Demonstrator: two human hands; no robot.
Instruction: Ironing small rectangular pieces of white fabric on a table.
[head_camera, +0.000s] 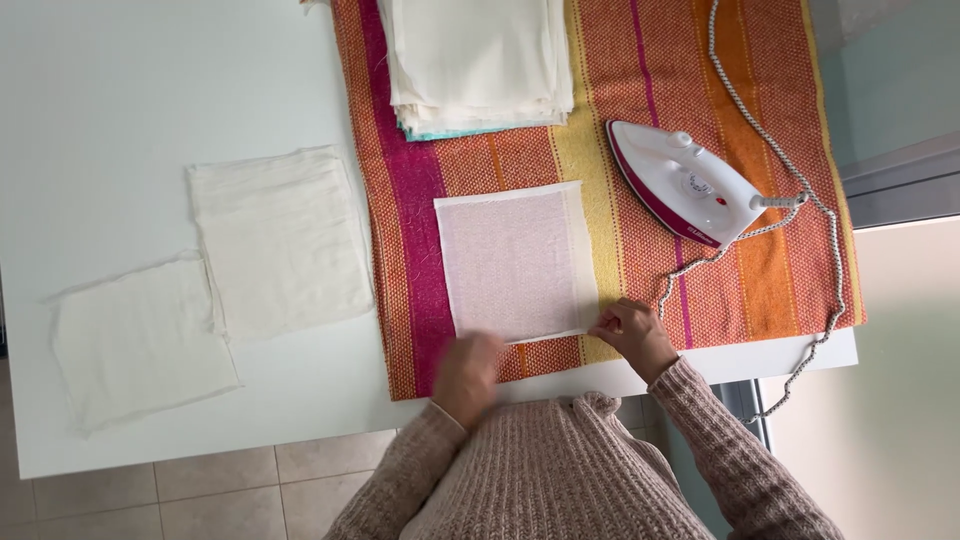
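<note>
Striped cloth (620, 100): sheer square (515, 262) touching right hand (632, 335).

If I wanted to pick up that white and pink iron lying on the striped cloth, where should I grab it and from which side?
Probably by the handle on top of the iron, reaching down from above. It appears to rest sole down on the striped cloth, nose pointing up-left, with the cord leaving its rear at the right. Coming from the near side, where the right hand is, likely avoids the cord.

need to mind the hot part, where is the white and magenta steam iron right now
In the head view the white and magenta steam iron lies on the striped orange woven cloth, right of the thin square fabric piece and beyond the right hand.
</note>
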